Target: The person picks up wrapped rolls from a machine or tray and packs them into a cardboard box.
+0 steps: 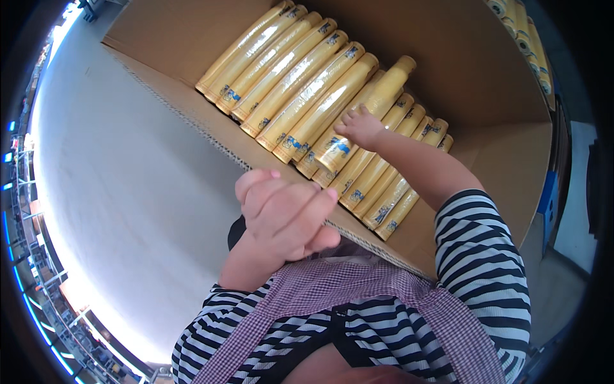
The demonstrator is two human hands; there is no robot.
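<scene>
My right hand reaches into a large cardboard box, its fingers closed on the side of a yellow roll in clear shiny wrap with a blue print at its near end. This roll lies slanted on top of a row of similar yellow rolls, packed side by side in the box. In front of the box's near edge, my left hand is raised with its fingers curled in. Its palm is hidden, so I cannot make out whether anything is in it.
The box's near corrugated rim runs slantwise between me and the rolls. More yellow rolls stand in another box at the far right. A pale floor stretches to the left, with shelving or equipment along its edge.
</scene>
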